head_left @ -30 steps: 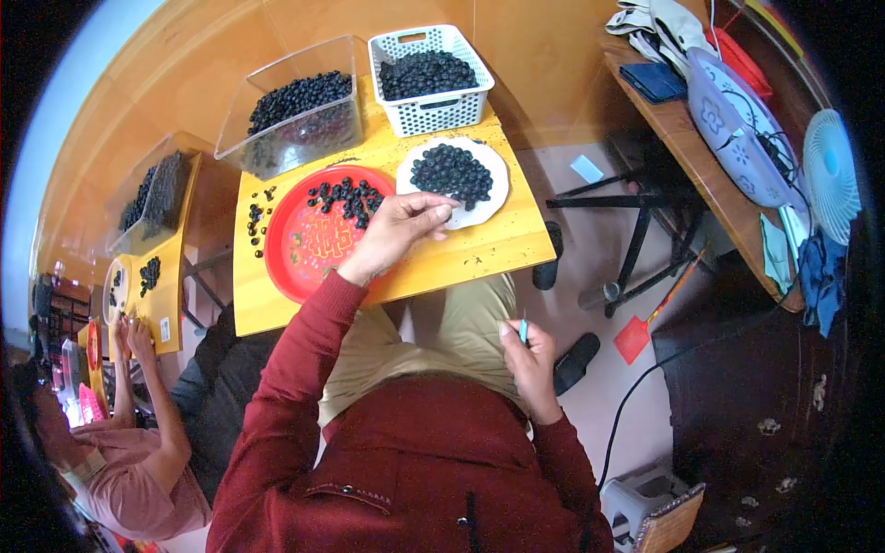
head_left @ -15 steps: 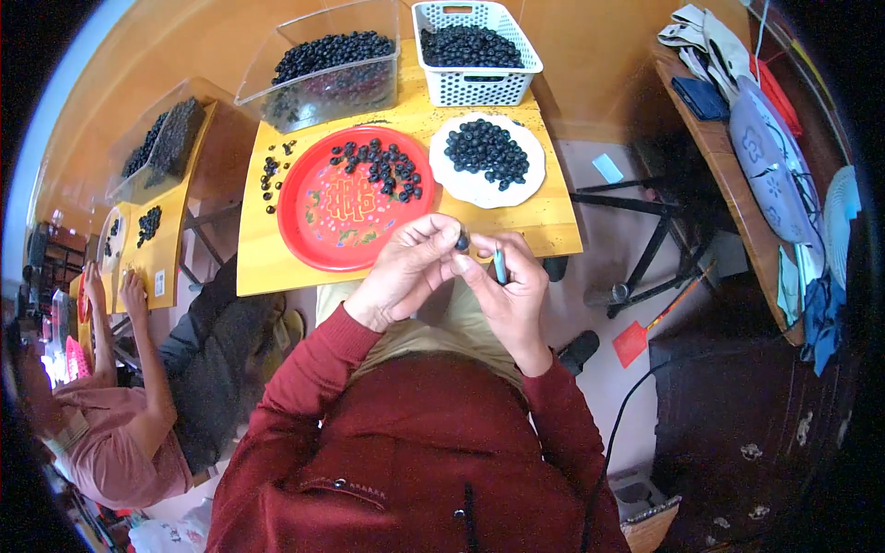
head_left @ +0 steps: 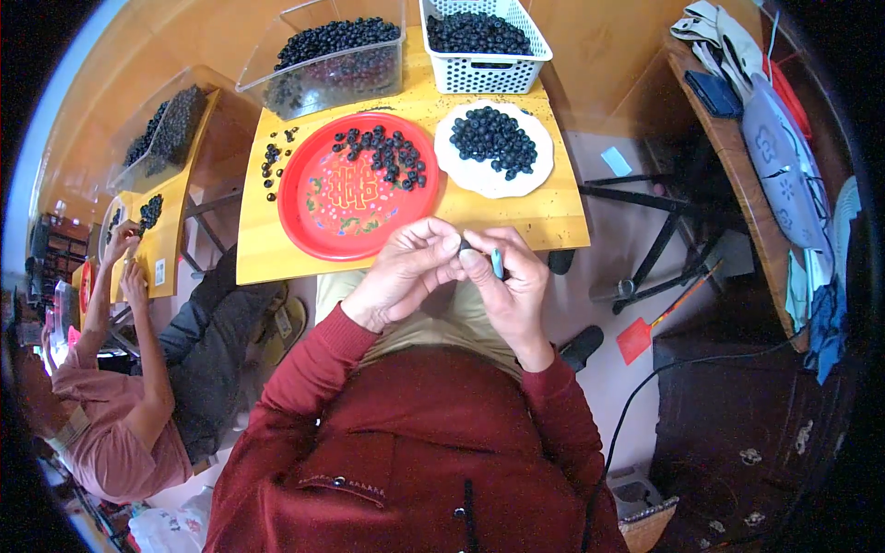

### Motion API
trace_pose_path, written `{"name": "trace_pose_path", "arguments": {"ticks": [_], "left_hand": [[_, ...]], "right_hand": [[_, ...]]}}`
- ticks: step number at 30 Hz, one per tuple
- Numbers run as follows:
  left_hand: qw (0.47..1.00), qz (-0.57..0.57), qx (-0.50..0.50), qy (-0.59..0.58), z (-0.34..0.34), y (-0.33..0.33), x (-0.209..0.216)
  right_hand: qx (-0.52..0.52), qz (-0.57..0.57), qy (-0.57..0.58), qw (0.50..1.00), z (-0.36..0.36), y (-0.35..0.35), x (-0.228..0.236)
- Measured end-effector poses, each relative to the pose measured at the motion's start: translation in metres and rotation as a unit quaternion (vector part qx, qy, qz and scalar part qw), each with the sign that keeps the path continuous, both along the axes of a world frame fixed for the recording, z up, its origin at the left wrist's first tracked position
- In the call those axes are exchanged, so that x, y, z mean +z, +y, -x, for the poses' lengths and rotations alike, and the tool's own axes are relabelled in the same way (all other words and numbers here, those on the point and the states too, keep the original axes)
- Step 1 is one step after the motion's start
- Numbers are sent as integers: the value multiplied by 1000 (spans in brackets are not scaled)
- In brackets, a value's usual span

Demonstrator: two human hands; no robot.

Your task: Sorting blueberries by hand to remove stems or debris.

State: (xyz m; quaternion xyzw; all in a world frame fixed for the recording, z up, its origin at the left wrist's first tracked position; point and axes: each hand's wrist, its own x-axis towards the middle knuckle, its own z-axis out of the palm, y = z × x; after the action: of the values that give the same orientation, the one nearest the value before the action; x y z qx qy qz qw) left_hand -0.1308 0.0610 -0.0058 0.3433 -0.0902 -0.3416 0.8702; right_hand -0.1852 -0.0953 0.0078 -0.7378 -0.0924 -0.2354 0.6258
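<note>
Over my lap, just off the table's near edge, my left hand (head_left: 415,270) pinches a small dark round piece (head_left: 464,244), like a bead or berry. My right hand (head_left: 507,290) meets it there, fingers closed round a slim tool with a teal handle (head_left: 498,264); the tool's working end is hidden. Just beyond my hands lies a red tray (head_left: 313,235) with dark round pieces along its far right side. To its right, a white scalloped plate (head_left: 502,187) holds a heap of the same pieces.
A clear plastic bin (head_left: 336,94) and a white perforated basket (head_left: 484,76), both filled with dark pieces, stand at the back of the yellow table (head_left: 267,263). Several loose pieces (head_left: 270,171) lie left of the tray. Another person (head_left: 115,396) works at a table on the left.
My hands stay together and the dark piece is now more covered by my fingers. The view has shifted slightly. The other person's hand has moved toward the pieces on their table.
</note>
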Motion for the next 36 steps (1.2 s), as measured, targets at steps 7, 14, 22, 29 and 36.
{"name": "trace_pose_path", "arguments": {"ticks": [7,14,22,29,36], "left_hand": [[1000,12,-11,13,3,-2,-2],[999,0,21,41,9,-7,0],[999,39,18,21,7,-8,-7],[998,22,46,42,14,-14,-4],[998,35,51,25,16,-16,-5]], "right_hand": [[46,-92,50,993,3,-6,3],[49,-67,72,994,4,-13,1],[35,90,12,995,12,-13,7],[12,126,-3,992,12,-14,5],[14,105,-22,994,12,-15,2]]}}
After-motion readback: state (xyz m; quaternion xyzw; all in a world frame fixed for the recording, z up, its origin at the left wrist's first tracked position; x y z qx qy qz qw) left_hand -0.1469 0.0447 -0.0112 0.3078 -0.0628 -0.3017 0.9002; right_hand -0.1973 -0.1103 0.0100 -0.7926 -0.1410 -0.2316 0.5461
